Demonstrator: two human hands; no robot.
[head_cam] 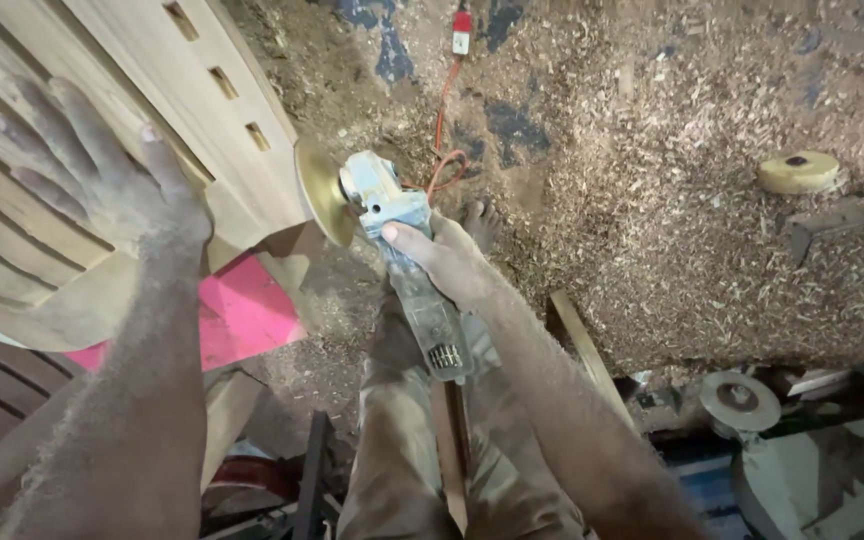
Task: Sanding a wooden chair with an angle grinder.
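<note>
Sawdust and wood shavings cover the workshop floor (672, 200), where an orange cord (441, 130) trails away and a round yellowish disc (798, 171) lies well apart to the right. Spread flat with fingers released, the left hand (102, 175) presses on a pale slatted wooden panel (202, 110) propped over a pink board (242, 315). Clenched around the body of a dusty angle grinder (407, 270), the right hand (442, 260) holds its sanding disc (320, 190) at the panel's edge, above the person's bare foot (479, 220).

Dust-coated bare forearms, dusty khaki trousers (402, 440), bare foot (480, 222)
</note>
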